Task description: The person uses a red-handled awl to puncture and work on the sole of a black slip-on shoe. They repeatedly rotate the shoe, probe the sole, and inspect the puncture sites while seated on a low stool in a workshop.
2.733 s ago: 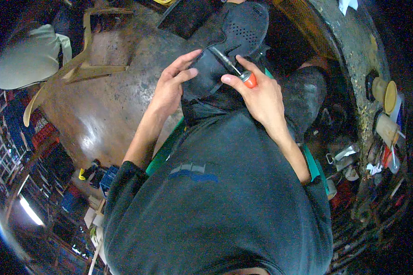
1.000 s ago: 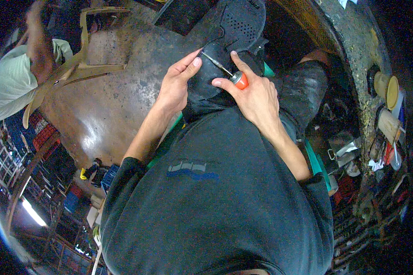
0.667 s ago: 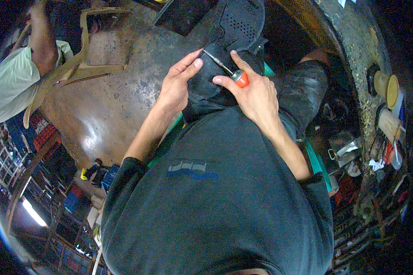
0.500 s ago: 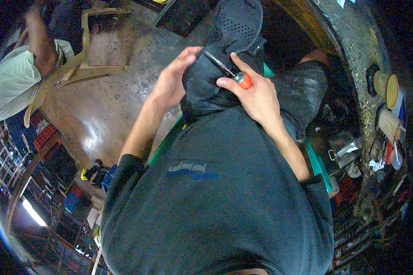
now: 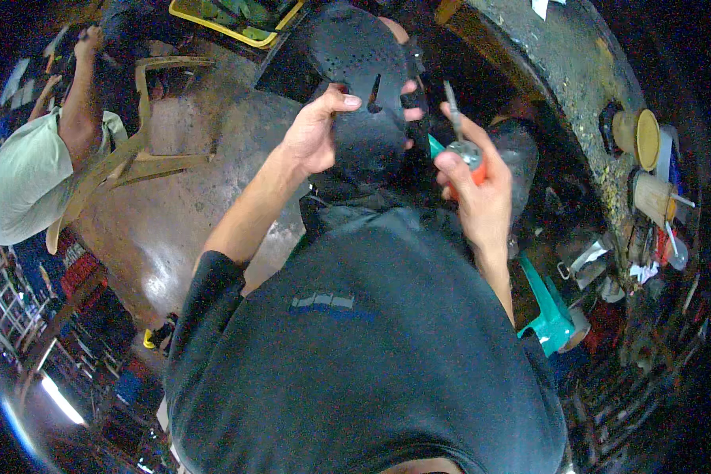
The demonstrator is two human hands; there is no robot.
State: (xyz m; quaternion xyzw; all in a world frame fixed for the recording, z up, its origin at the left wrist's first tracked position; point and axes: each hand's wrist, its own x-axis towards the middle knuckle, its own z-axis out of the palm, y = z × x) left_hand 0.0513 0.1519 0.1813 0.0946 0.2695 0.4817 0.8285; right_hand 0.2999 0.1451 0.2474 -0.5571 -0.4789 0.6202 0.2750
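My left hand (image 5: 312, 138) is closed on a black, curved piece (image 5: 355, 79) shaped like a shoe upper, with rows of small holes and a slot. The thumb presses on its face while fingertips show past its right edge. The piece is held up over my lap. To its right, apart from it, my right hand (image 5: 486, 193) grips an orange-handled tool (image 5: 463, 152) with a metal collar. Its slim metal shaft points away from me; the tip is too blurred to tell its kind.
Along the right runs a curved, worn bench (image 5: 577, 103) with a beige cup-shaped object (image 5: 636, 138) and small tools. A yellow-rimmed tray (image 5: 272, 38) lies at the top. On the left, a person in a pale shirt (image 5: 24, 178) works near a wooden chair frame (image 5: 142, 103).
The tool has come off the black piece and moved right, its shaft swinging upward. My left hand has raised the piece and now wraps round it.
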